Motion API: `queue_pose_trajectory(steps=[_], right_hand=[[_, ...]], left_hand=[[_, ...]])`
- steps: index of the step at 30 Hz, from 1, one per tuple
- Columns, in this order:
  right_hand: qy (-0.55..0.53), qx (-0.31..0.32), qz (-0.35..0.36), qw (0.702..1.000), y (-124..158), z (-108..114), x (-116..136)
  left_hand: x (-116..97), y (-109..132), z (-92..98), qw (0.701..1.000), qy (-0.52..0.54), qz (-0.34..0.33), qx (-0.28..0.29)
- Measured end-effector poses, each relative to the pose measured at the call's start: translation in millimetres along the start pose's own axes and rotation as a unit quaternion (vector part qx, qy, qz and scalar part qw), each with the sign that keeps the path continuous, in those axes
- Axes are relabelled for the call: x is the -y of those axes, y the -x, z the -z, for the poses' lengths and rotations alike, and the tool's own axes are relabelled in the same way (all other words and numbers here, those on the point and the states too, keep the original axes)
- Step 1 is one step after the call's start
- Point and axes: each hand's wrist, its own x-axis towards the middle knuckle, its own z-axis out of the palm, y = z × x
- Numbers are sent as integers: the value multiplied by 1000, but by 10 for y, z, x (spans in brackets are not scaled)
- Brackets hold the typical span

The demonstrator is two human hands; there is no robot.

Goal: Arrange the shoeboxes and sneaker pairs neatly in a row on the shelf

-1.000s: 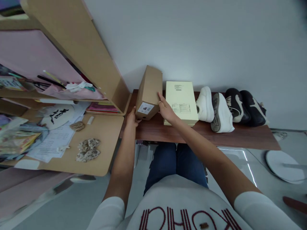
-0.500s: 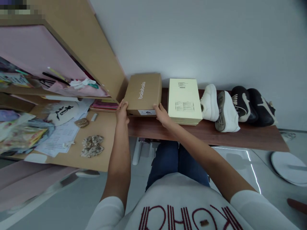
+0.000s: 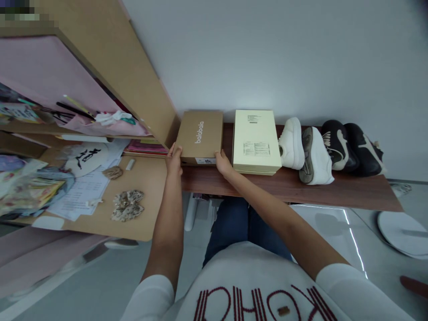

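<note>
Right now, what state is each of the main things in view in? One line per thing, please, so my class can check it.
Brown box: closed, lettering facing up
Left hand: gripping its near left corner
Right hand: touching its near right corner
Cream box: closed, lying flat
Grey-soled white shoe: tipped, sole showing
Black shoes: side by side
Patterned bow: lying on the desk

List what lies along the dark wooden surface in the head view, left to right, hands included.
Left hand → brown box → right hand → pale yellow box → first white shoe → second white shoe, grey sole showing → first black shoe → second black shoe.
</note>
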Motion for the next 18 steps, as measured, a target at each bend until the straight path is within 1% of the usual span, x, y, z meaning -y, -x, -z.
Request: queue_pose_trajectory(steps=[2, 3, 5, 6, 8, 9, 10, 11, 12, 13, 14, 16, 18], right_hand=[[8, 0, -36, 999, 51, -1, 90], [14, 3, -39, 999, 89, 1, 135], [36, 12, -29, 999, 193, 30, 222], [48, 21, -15, 999, 260, 66, 259], [63, 44, 30, 997, 410, 202, 315], [64, 54, 59, 995, 487, 311, 331], [61, 57, 88, 993, 559, 448, 339], [58, 53, 114, 990, 621, 612, 337], [59, 40, 137, 988, 669, 799, 327], [63, 20, 156, 985, 700, 1005, 307], [72, -6, 174, 982, 714, 1222, 278], [96, -61, 199, 973, 692, 1654, 195], [120, -112, 196, 967, 625, 2027, 87]], left_hand=[[17, 7, -1, 1000, -9, -8, -1], [20, 9, -1, 1000, -18, -13, 2], [5, 13, 0, 998, -49, -30, -5], [-17, 19, -2, 996, -71, -48, -18], [-86, 57, -23, 985, -120, -106, -64], [-130, 100, -49, 975, -142, -143, -88], [-175, 166, -88, 965, -159, -181, -104], [-216, 258, -144, 956, -170, -213, -108], [-247, 377, -215, 951, -173, -237, -97], [-263, 521, -301, 951, -171, -250, -71], [-262, 683, -398, 954, -163, -251, -31], [-196, 1024, -604, 963, -139, -219, 78], [-52, 1313, -796, 963, -121, -158, 179]])
